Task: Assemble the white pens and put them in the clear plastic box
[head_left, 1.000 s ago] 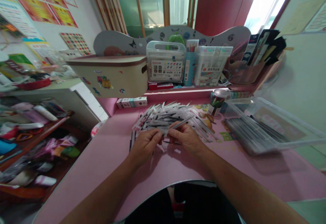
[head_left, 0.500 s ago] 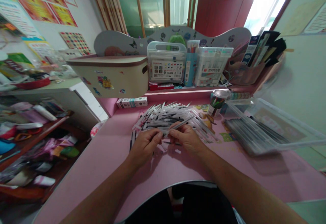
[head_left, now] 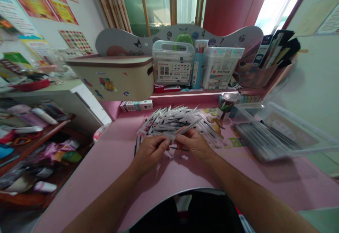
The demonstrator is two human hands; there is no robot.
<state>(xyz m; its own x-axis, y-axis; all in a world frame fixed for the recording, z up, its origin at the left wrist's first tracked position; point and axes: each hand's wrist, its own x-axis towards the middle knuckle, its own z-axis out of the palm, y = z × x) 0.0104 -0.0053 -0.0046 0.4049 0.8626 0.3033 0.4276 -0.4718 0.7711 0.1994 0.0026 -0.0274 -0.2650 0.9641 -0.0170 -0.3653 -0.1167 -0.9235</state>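
Observation:
A heap of slim pens [head_left: 172, 120] in clear sleeves lies in the middle of the pink desk [head_left: 111, 162]. My left hand [head_left: 149, 151] and my right hand [head_left: 194, 144] meet just in front of the heap. Both pinch the same pen [head_left: 185, 128], which slants up to the right from between my fingertips. Fingers of both hands are curled closed round it. A few dark pens [head_left: 136, 144] lie loose to the left of my left hand.
A clear plastic bin [head_left: 288, 134] with wrapped pens stands at the right. A small jar [head_left: 225, 106] and a flat carton [head_left: 136, 105] sit behind the heap. Marker cases [head_left: 172, 65] line the back shelf beside a cream box [head_left: 113, 75]. Cluttered shelves [head_left: 31, 144] are at the left.
Both hands stay at the same spot on the pen; only the fingers shift slightly. The view has tilted a little.

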